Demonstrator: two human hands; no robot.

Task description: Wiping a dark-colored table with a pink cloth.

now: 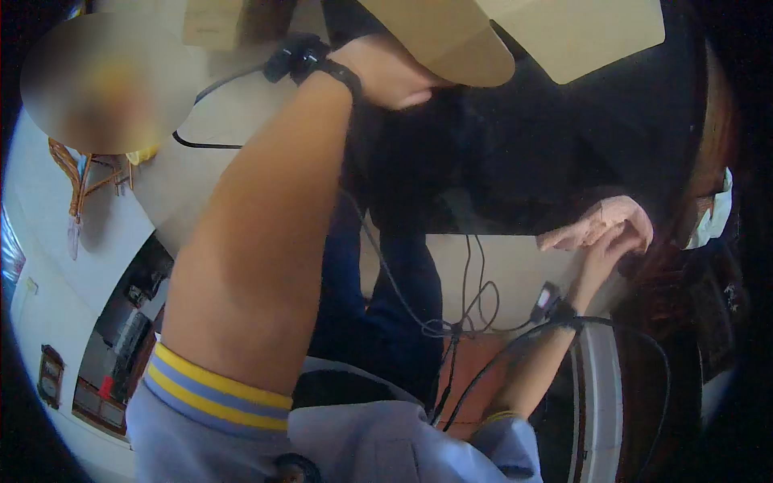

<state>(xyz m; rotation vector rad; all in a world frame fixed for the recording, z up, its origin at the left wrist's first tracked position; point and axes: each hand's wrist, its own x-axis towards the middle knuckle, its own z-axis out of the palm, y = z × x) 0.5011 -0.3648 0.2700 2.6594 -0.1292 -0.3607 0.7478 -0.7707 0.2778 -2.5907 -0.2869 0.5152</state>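
At the top, my left hand (388, 76) reaches to a brown cardboard flap (451, 40), its thumb showing below and its other fingers hidden behind the flap. A second cardboard piece (580, 36) lies to the right on the glossy black tabletop (515, 137). At the table's near right edge, my right hand (620, 241) has its fingers bent around a crumpled pale pink cloth (588, 225). Both my wrists carry black strapped devices with cables.
Looped black cables (455, 328) hang below the table edge, over my lap and the light floor. A tan box (209, 24) stands at upper left near a rattan piece (80, 181). A white crumpled item (717, 209) is at the right rim. An upper-left patch is blurred.
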